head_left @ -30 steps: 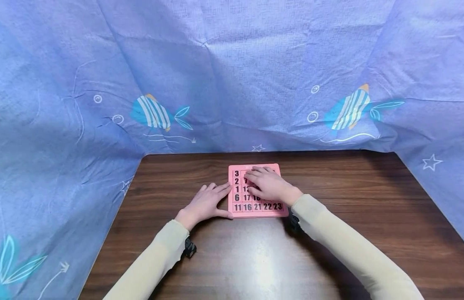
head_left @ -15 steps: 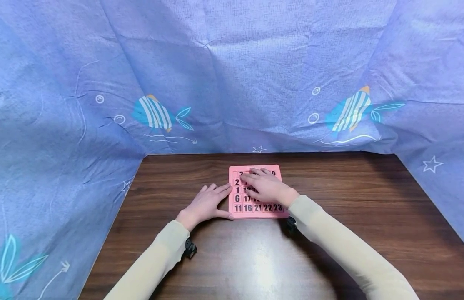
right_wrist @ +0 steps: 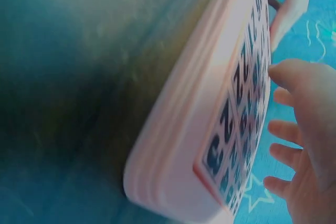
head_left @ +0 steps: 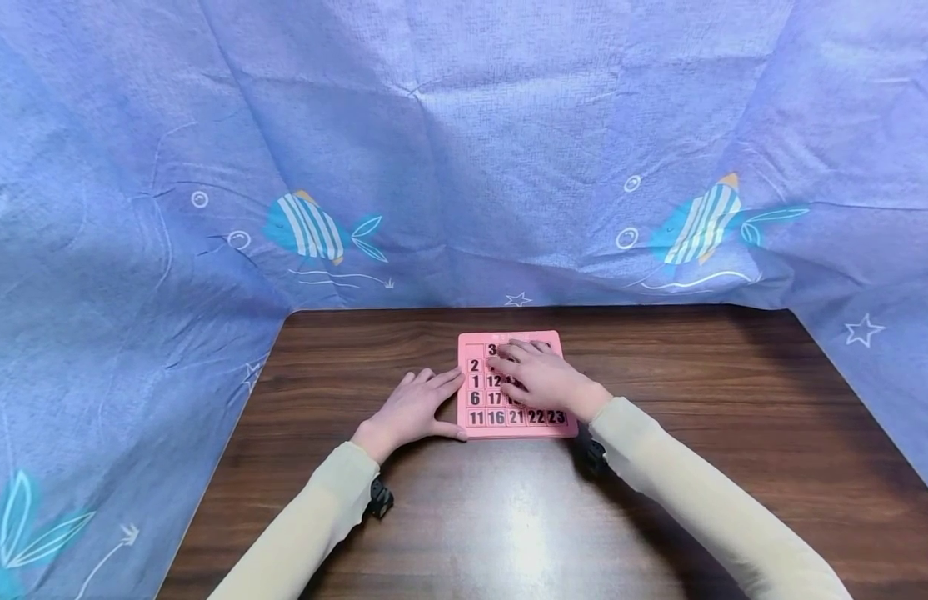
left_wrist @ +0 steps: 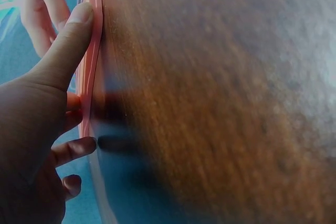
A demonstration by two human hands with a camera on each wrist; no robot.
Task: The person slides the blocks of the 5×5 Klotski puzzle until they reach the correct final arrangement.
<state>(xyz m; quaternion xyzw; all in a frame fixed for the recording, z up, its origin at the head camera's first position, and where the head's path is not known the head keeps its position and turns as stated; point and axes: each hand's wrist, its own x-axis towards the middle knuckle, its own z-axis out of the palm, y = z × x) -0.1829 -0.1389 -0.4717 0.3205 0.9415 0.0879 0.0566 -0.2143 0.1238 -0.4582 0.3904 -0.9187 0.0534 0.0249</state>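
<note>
A pink sliding number puzzle (head_left: 516, 432) with black numerals lies flat on the table; its top left cell holds no tile, and the 3 tile (head_left: 492, 350) sits in the cell to the right of it. My left hand (head_left: 411, 408) rests against the puzzle's left side, thumb stretched to the near left corner. In the left wrist view the thumb (left_wrist: 73, 40) lies along the pink edge. Over the upper right of the puzzle is my right hand (head_left: 542, 379), fingers extended above the tiles and hiding several. In the right wrist view its thumb (right_wrist: 294, 74) is beside the numbered face.
The dark wooden table (head_left: 734, 400) reaches back to a blue cloth backdrop (head_left: 509, 150) printed with fish and stars. Black wrist cameras (head_left: 380, 497) are strapped under both cream sleeves (head_left: 704, 492).
The 3 tile has slid right by one cell, leaving the top left cell bare. My right hand shifted slightly left, then back right. The left hand stayed in place.
</note>
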